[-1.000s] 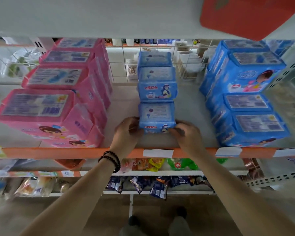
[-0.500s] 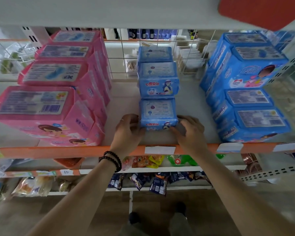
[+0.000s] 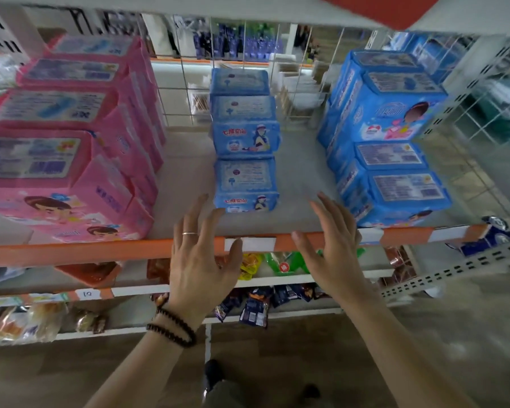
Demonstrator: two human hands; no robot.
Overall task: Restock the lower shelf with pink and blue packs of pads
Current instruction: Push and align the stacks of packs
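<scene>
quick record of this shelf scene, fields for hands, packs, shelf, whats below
left hand: left hand open, fingers spread, holds nothing, just in front of the shelf edge
right hand: right hand open, holds nothing, apart from the packs
middle packs: small blue packs in a row running front to back, untouched
left stock: pink packs stacked in rows
right stock: large blue packs stacked two high
shelf: orange front rail with white label strips
below: snack packets on lower shelves
</scene>
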